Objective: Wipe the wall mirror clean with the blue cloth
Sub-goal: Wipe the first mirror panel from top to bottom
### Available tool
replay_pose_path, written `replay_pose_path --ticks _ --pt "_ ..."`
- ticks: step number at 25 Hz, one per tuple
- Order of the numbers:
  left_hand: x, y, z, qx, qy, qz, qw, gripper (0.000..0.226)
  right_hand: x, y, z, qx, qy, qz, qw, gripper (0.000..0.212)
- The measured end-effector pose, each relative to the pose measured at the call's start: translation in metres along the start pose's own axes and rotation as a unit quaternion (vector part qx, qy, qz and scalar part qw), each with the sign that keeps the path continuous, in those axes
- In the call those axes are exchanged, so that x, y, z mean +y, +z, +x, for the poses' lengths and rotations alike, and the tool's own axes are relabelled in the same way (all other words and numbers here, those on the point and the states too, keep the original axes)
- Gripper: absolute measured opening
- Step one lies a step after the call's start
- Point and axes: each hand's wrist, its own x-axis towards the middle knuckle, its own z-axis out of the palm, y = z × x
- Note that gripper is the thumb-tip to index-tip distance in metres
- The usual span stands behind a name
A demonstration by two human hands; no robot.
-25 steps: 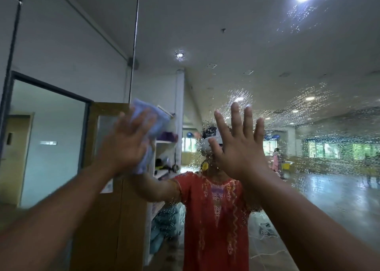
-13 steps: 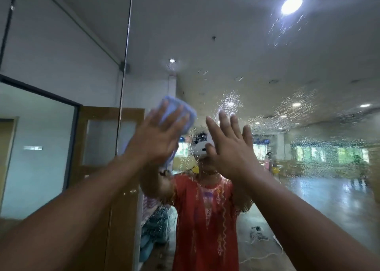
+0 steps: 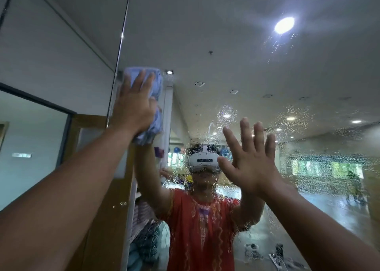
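The wall mirror (image 3: 257,65) fills most of the view, its left edge a thin vertical strip. Water droplets speckle its middle and right. My left hand (image 3: 133,108) presses the crumpled blue cloth (image 3: 156,98) flat against the glass near the upper left edge, fingers straight. My right hand (image 3: 253,159) is raised with fingers spread and straight, palm toward the glass at head height; it holds nothing. The mirror reflects me in a red top with a white headset.
To the left of the mirror stand a grey wall (image 3: 51,51), a dark-framed glass panel (image 3: 30,147) and a wooden door (image 3: 98,219). The reflection shows a wide hall with ceiling lights and windows.
My left hand has slid the cloth up and to the left along the glass. My right hand stays raised in front of the mirror, and the view has tilted upward.
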Motion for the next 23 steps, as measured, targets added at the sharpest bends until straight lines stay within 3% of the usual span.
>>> replay_pose_path --ticks 3,7,11,14,17,20,23 --pt "0.049 0.01 0.013 0.005 0.085 0.035 0.996 0.067 0.003 0.001 -0.001 0.015 -0.005 0.005 1.0 0.075" --pt "0.086 0.032 -0.059 0.008 0.249 0.057 0.967 0.071 0.004 0.003 -0.001 0.019 -0.004 0.022 1.0 0.066" --pt "0.051 0.043 -0.138 -0.022 0.374 0.058 0.926 0.074 0.005 0.005 -0.001 0.031 -0.003 0.02 0.999 0.066" --pt "0.011 0.028 -0.128 -0.02 0.459 0.085 0.884 0.069 0.005 0.005 -0.002 0.027 -0.004 0.022 0.999 0.067" --pt "-0.021 0.015 -0.071 0.009 0.418 0.133 0.899 0.061 0.004 0.006 -0.002 0.031 -0.004 0.022 0.999 0.067" --pt "-0.016 0.006 0.003 0.022 0.248 0.093 0.964 0.067 0.002 0.006 -0.003 0.036 -0.005 0.024 0.999 0.067" --pt "0.039 0.006 0.036 0.019 0.104 0.037 0.994 0.073 0.003 0.008 -0.001 0.043 -0.003 0.018 0.999 0.066"
